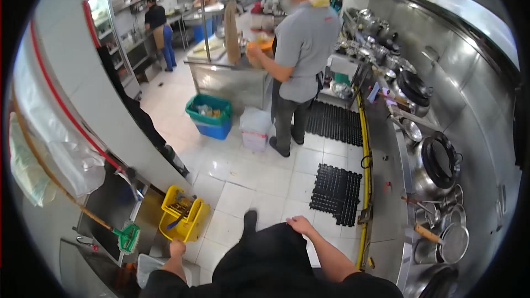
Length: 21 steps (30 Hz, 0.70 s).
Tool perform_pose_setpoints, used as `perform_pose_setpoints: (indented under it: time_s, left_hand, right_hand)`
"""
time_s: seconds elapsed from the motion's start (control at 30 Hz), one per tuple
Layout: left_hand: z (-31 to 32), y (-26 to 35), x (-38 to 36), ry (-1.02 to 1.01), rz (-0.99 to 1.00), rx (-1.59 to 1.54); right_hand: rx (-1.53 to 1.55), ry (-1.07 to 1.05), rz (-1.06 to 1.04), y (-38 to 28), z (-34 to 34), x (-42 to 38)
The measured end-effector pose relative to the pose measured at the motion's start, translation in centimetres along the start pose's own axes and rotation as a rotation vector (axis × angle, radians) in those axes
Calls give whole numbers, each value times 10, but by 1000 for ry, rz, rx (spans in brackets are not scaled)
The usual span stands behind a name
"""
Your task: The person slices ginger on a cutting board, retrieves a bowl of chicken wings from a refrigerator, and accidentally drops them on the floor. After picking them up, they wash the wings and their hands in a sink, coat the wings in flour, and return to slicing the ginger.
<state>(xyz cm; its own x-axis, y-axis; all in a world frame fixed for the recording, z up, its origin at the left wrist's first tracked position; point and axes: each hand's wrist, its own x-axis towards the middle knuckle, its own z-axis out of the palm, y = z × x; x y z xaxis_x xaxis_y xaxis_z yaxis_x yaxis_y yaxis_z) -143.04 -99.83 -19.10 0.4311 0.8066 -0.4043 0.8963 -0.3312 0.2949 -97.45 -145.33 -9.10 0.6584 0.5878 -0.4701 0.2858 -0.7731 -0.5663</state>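
My right hand [300,225] is closed at the raised edge of the black apron [262,256], its fingers pressed against the cloth. Low on the other side, my left hand [176,249] hangs with its fingers curled in, and nothing shows in it. Just beyond the left hand stands a yellow mop bucket [197,221] with tools lying in it. A pale bin [148,267] is beside my left forearm. One dark shoe [250,221] shows on the tiles in front of the apron.
A person in a grey shirt [306,44] stands ahead at a steel counter [229,85]. Black floor mats [337,194] lie at right along a yellow pipe [362,187]. Pots and woks [436,171] line the right side. A green brush [128,237] leans at left.
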Motion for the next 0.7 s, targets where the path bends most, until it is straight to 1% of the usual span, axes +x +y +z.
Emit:
perform_pose_setpoints:
  time_s: [0.03, 0.07, 0.1, 0.13, 0.17, 0.2, 0.23, 0.27, 0.33, 0.37, 0.4, 0.43, 0.47, 0.5, 0.53, 0.6, 0.63, 0.7]
  left_hand:
    - [-5, 2, -4, -117, -159, 11]
    - [-5, 10, 1, -179, -223, 12]
    - [-4, 26, 18, -212, -229, 6]
    - [3, 47, 38, -243, -222, 6]
    - [14, 74, 62, -282, -194, 0]
    - [22, 100, 84, -322, -154, -3]
    - [33, 126, 107, -375, -103, -2]
    - [39, 155, 132, -423, -61, -9]
    - [42, 207, 168, -490, 0, -50]
    - [38, 237, 189, -514, 35, -73]
    - [35, 271, 210, -531, 65, -102]
    - [29, 306, 232, -551, 94, -134]
    - [20, 339, 253, -566, 129, -159]
    - [11, 372, 273, -590, 162, -182]
    - [3, 399, 293, -610, 200, -220]
    - [-15, 450, 332, -653, 289, -344]
    - [-28, 473, 349, -686, 338, -460]
    - [-72, 527, 364, -771, 448, -847]
  right_hand:
    - [-1, -35, 26, 20, 18, 23]
    - [-133, -97, 57, 44, 35, 43]
    - [-280, -129, 82, 105, 58, 98]
    - [-412, -141, 100, 230, 135, 152]
    - [-427, -259, 220, 133, 62, 98]
    - [-358, -260, 323, 124, 54, 83]
    - [-383, -312, 214, 135, 61, 84]
    - [-390, -365, 239, 128, 50, 71]
    - [267, -494, 743, 94, 29, 69]
    - [-148, -566, 342, 85, 14, 78]
    - [-94, -415, 354, 70, -6, 70]
    - [-250, -197, 164, 102, 13, 71]
    - [-362, -211, 68, 179, 75, 96]
    - [-308, -233, 71, 160, 51, 98]
    - [-233, -303, 150, 131, 31, 108]
    - [-207, -387, 199, 103, -6, 162]
    - [-220, -417, 185, 94, -25, 196]
    - [-265, -470, 92, 84, -62, 280]
